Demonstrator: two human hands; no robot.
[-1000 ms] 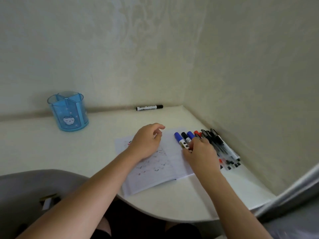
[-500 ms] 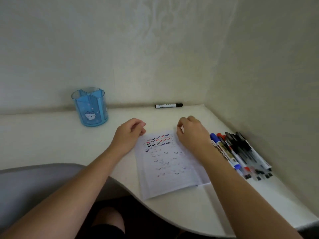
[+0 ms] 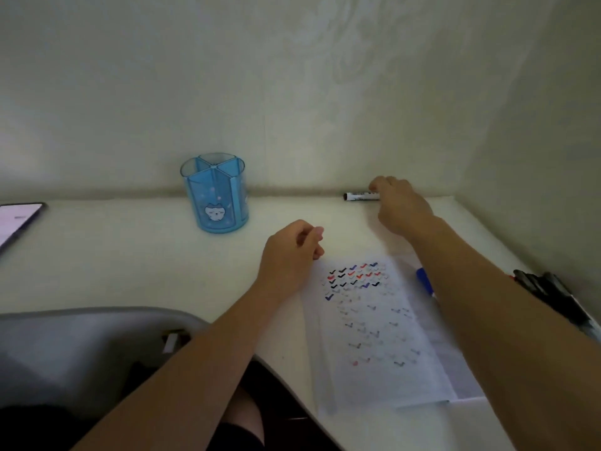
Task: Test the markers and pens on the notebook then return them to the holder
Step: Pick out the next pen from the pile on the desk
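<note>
My R hand [image 3: 400, 206] on far black marker [image 3: 357, 196], grip unclear; L hand [image 3: 289, 252] loose, empty, at notebook [image 3: 374, 336]. Next: pinch, uncap, test.

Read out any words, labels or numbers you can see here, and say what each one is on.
No text is readable.
Marker: print on barrel, too blurred.
Phone: lit screen, text too blurred.
Notebook: only tick marks, no words.
Holder: cat face drawing, no words.
</note>
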